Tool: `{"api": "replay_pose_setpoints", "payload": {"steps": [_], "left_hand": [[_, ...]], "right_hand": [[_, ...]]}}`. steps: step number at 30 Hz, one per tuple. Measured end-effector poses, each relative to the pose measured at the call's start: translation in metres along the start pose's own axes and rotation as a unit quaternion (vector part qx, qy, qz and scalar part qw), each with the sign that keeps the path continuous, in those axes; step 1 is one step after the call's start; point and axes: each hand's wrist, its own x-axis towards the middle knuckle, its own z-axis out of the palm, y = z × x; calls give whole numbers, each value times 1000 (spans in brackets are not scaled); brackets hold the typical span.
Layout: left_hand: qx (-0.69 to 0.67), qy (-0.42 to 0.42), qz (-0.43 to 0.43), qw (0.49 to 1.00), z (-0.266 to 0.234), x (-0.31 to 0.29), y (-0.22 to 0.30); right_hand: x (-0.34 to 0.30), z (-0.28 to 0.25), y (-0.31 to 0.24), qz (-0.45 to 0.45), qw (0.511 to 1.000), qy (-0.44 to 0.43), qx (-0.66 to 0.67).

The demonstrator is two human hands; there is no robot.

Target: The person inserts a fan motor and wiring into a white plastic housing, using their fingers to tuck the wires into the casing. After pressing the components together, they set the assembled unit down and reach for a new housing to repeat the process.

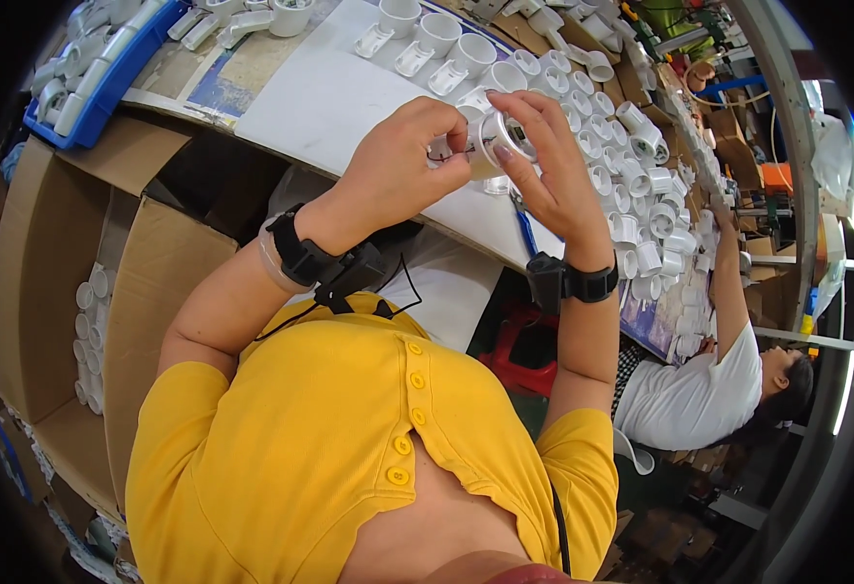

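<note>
Over the table's front edge, my right hand [553, 165] grips a white plastic cup-shaped housing [490, 136] by its rim, between thumb and fingers. Something dark shows inside its open end, too small to make out. My left hand [412, 146] is closed in a pinch at the housing's other side, where thin dark-red wires [441, 153] run by the fingertips. The fingers partly hide what they pinch. Beyond my hands, several similar white housings with side arms [436, 37] stand in a row on a white sheet [300, 92].
Many white housings [641, 195] crowd the table to the right. A blue bin [106, 88] of white parts stands far left, above an open cardboard box [47, 263] holding white pieces. A blue-handled tool [526, 232] lies at the table edge. On the right sits another person [690, 389], arm reaching to the table.
</note>
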Motion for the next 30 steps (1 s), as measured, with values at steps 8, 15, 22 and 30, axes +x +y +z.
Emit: {"api": "replay_pose_setpoints", "payload": {"steps": [8, 15, 22, 30], "left_hand": [[-11, -4, 30, 999, 0, 4, -2], [-11, -2, 47, 999, 2, 4, -5], [-25, -25, -6, 999, 0, 3, -2], [-2, -58, 45, 997, -5, 1, -4]], "right_hand": [[-5, 7, 2, 7, 1000, 15, -8], [-6, 4, 2, 1, 1000, -9, -26], [-8, 10, -4, -6, 997, 3, -71], [-8, 10, 21, 14, 998, -20, -55]]}}
